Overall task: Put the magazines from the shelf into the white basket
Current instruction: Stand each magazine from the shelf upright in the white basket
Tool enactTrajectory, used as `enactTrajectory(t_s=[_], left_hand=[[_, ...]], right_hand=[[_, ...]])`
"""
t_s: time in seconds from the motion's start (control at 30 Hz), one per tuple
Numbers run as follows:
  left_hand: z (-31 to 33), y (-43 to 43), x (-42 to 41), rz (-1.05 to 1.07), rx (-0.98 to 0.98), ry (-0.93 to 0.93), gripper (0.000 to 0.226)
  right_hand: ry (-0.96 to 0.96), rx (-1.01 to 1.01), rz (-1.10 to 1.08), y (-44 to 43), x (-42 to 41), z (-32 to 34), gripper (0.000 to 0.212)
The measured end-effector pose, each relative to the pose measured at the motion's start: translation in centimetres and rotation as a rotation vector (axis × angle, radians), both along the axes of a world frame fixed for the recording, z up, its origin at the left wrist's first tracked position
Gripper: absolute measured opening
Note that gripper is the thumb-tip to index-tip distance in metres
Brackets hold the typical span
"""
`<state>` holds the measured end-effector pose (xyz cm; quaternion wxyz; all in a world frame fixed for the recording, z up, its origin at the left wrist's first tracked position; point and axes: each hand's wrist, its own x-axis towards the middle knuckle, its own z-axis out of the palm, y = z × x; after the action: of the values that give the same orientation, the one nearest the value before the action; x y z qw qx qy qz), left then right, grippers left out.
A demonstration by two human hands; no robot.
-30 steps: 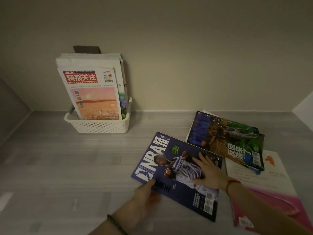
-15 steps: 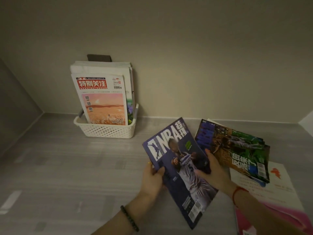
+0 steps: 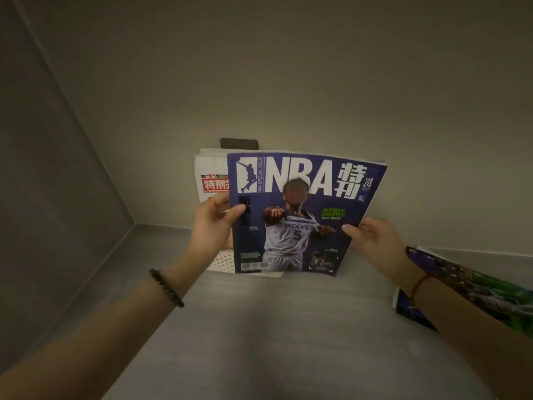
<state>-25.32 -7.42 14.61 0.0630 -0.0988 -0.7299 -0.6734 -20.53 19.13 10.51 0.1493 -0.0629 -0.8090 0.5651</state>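
Holding the magazine (image 3: 302, 215) upright with both hands, in front of the white basket (image 3: 223, 262) at the back of the shelf (image 3: 288, 342). Its lower edge hangs just over the basket's front rim; we can't tell if it's touching yet.

Shelf: flat grey board, nothing between us and the basket. Two or more magazines in a loose pile (image 3: 473, 293) lie at the right edge, partly under our right forearm, not yet moved.

Basket: low perforated plastic wall, mostly hidden by the cover. It already holds a stack of upright magazines (image 3: 212, 174), white tops and a red title block showing behind ours.

Magazine in hand: glossy purple cover, thin, light by our estimate. It looks slightly bowed, so it's floppy, not stiff. Glossy stock probably slides easily against the ones already in there, and a corner could catch the rim and fold.

Left hand (image 3: 213, 226): closed on the left edge, thumb on the cover, fingers behind. Right hand (image 3: 372, 241): thumb pressing the front near the right edge, fingers behind, a looser pinch.

Grip advice: keep both side edges held at mid-height so the sheet stays flat, lead with the bottom edge into the gap in front of the stack, and release only once it seats on the basket floor.
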Motion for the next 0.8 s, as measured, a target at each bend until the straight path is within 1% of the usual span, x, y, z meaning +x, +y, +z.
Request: enactTrajectory(t_s=[0.1,0.2,0.33,0.4,0.47,0.53,0.6,0.63,0.7,0.73,0.8], left_hand=[[2.6,-2.9,-4.8,0.134,0.076,0.070,0.021],[3.2,-4.9,-9.2,0.197,0.099,0.075,0.022],[0.6,-6.3,-12.9,0.215,0.110,-0.039,0.030],[-1.6,-6.5,-14.0,0.216,0.116,-0.115,0.032],[-3.8,-6.6,-14.6,0.221,0.116,-0.178,0.032],[-5.8,-6.9,-15.0,0.227,0.114,-0.222,0.027],[-7.2,-7.0,-15.4,0.238,0.118,-0.221,0.022],[-7.8,-7.1,-15.5,0.257,0.132,-0.207,0.026],[-8.4,-7.2,-15.9,0.314,0.163,-0.193,0.040],[-8.7,-7.2,-16.1,0.329,0.147,-0.189,0.044],[-9.1,-7.2,-16.4,0.340,0.062,-0.179,0.042]], right_hand=[[0.092,-0.060,-0.002,-3.9,-4.8,2.2,0.020],[0.127,-0.014,-0.039,-6.8,-8.9,2.5,0.020],[0.032,-0.035,-0.126,-8.7,-12.2,0.2,0.016],[-0.028,-0.002,-0.195,-9.2,-13.0,-1.4,0.016],[-0.083,0.067,-0.248,-9.5,-13.3,-2.8,0.014],[-0.132,0.154,-0.264,-9.7,-13.7,-4.1,0.015],[-0.199,0.255,-0.262,-9.8,-14.0,-5.2,0.017],[-0.216,0.278,-0.275,-9.8,-14.3,-5.7,0.017],[-0.186,0.237,-0.329,-9.5,-15.0,-6.5,0.014],[-0.167,0.211,-0.360,-9.4,-15.3,-6.6,0.014],[-0.158,0.127,-0.382,-9.6,-15.8,-7.0,0.028]])
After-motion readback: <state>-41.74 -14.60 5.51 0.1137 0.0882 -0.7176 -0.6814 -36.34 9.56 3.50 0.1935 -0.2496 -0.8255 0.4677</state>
